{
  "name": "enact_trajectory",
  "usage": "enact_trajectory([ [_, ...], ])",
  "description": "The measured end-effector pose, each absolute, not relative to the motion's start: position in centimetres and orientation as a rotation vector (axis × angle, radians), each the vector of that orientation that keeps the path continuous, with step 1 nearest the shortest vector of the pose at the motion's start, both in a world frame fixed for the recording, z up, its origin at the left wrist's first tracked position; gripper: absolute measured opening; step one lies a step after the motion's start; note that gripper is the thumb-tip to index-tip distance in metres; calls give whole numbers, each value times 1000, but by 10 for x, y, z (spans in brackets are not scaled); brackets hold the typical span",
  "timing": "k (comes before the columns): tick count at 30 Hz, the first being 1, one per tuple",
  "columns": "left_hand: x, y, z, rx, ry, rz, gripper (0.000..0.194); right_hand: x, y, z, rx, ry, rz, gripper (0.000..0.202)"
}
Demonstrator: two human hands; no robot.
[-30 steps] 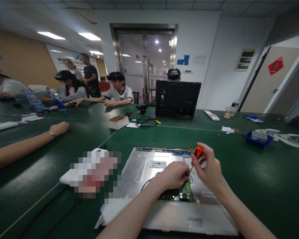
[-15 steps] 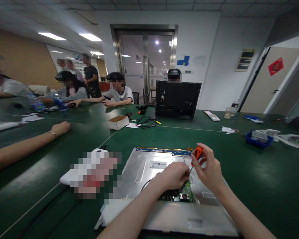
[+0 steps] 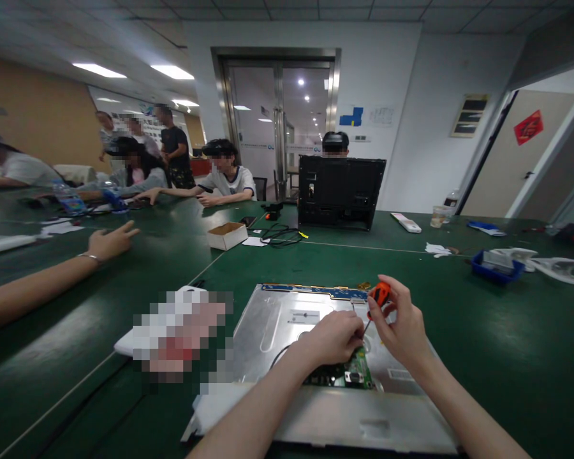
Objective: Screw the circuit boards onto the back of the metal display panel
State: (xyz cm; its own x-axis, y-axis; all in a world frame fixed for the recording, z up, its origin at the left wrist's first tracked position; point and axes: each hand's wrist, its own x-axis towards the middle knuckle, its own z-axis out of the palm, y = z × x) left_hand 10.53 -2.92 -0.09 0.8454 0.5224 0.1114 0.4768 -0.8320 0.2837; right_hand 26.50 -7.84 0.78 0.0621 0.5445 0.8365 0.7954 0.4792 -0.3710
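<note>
An orange-and-black screwdriver (image 3: 381, 294) is held by its handle in my right hand (image 3: 402, 322), its shaft slanting down to the left. The tip is hidden behind my left hand (image 3: 337, 335), whose curled fingers are closed low over a green circuit board (image 3: 361, 370). What those fingers grip, if anything, I cannot make out. The board lies on the silver metal back of a display panel (image 3: 263, 325), flat on the green table. Along the panel's far edge runs a narrow blue circuit strip (image 3: 310, 292).
A co-worker's hand (image 3: 110, 241) reaches in from the left. A blurred white-and-pink item (image 3: 176, 331) lies beside the panel. Farther off are a small white box (image 3: 227, 236), a coiled black cable (image 3: 282, 236), a black monitor housing (image 3: 342, 194) and a blue tray (image 3: 495, 268).
My hands, the screwdriver and the panel look unmoved. On the left, the co-worker's hand has lifted slightly and spread its fingers.
</note>
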Motion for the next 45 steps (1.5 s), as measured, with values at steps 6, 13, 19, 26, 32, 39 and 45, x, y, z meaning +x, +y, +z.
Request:
enact_trajectory([
  [6, 105, -28, -2, 2771, 779, 269, 2, 265, -79, 11, -1169, -1634, -319, 31],
  [13, 106, -28, -3, 2780, 762, 279, 2, 264, -83, 18, -1126, -1690, -322, 34],
  [19, 106, -26, -5, 2767, 746, 278, 3, 264, -83, 16, -1142, -1673, -328, 35],
  [26, 106, -27, -4, 2752, 759, 295, 2, 266, -78, 10, -1172, -1625, -356, 32],
  [32, 106, -28, -2, 2765, 769, 277, 3, 266, -79, 10, -1155, -1615, -312, 32],
  [39, 104, -31, 1, 2771, 773, 299, 3, 267, -81, 14, -1136, -1589, -336, 32],
  [45, 104, -31, 0, 2770, 792, 284, 6, 267, -86, 17, -1137, -1564, -403, 23],
])
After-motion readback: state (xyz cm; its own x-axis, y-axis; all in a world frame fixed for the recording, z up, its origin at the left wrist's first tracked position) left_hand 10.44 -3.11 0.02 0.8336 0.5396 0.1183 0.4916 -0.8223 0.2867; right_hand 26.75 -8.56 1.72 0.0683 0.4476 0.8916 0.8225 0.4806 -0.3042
